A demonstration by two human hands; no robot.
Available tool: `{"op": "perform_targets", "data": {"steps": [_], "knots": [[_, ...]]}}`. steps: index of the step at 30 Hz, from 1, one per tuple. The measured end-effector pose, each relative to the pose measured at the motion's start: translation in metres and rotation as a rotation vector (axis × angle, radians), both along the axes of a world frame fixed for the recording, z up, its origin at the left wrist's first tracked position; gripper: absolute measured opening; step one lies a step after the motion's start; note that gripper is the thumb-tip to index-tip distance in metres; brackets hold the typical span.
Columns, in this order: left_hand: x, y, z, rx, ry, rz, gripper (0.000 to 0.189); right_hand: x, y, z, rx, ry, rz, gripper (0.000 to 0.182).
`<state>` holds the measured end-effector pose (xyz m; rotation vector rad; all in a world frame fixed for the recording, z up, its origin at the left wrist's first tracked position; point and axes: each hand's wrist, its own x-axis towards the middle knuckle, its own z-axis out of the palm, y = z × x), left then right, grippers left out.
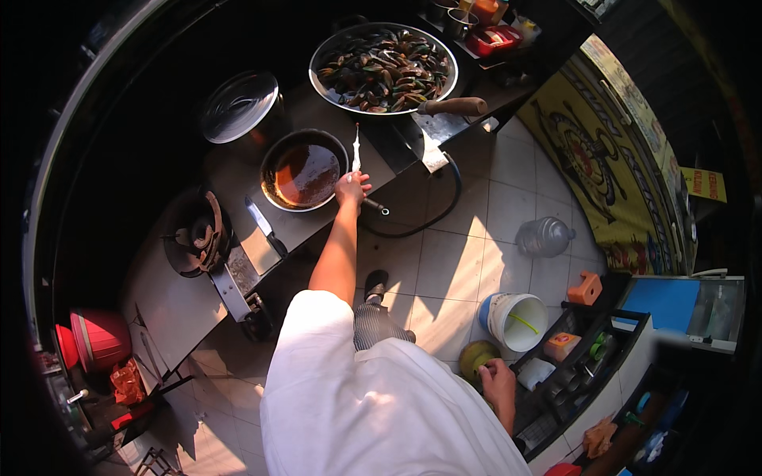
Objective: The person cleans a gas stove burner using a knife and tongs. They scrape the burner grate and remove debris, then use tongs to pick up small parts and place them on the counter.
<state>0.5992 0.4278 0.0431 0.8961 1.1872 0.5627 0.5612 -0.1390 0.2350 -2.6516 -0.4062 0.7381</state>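
My left hand reaches over the counter with a slim white item in its grip; a thin dark tip shows at the item's far end. Left of that hand sits a pan of reddish-brown liquid. The dark pan handle shows beside and partly under the hand; contact with it is unclear. Farther off, a wide pan is heaped with mussels, and a wooden handle lies at its rim. My right hand hangs low with curled fingers, before a green gas cylinder; its palm is hidden.
A knife lies near the counter's front edge. Left of it is a dark burner; behind stands a lidded pot. A black hose loops below the counter. On the tiled floor are a white bucket and a plastic water bottle.
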Motion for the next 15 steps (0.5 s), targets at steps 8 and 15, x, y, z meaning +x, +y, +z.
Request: {"op": "perform_targets", "data": {"steps": [8, 15], "knots": [[-0.135, -0.104, 0.034, 0.150, 0.114, 0.055, 0.028, -0.015, -0.044, -0.043, 0.035, 0.008, 0.263, 0.029], [-0.319, -0.184, 0.039, 0.148, 0.216, 0.247, 0.028, -0.059, 0.004, -0.114, -0.010, 0.139, 0.673, 0.033]]}}
